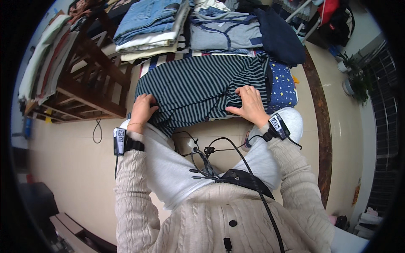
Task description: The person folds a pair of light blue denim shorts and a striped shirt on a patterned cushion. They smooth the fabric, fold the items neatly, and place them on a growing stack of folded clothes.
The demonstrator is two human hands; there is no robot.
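A dark garment with light stripes (193,82) lies spread over a low padded surface before me, creased at its right side and near edge. My left hand (143,109) rests at its near left corner, fingers curled on the cloth; whether it pinches the fabric is not plain. On the bunched right part lies my right hand (250,102), with its thumb apart from the fingers. Beyond the garment, a grey shirt with navy trim (224,31) lies folded beside a stack of folded jeans (147,19) and pale clothes. Dark navy cloth (280,38) sits at the right.
A wooden chair or rack (91,98) with cloths over it stands at the left. Star-print blue fabric (283,85) covers the surface's right end. Black cables (207,151) hang between my knees. Potted plants (348,85) stand at the far right.
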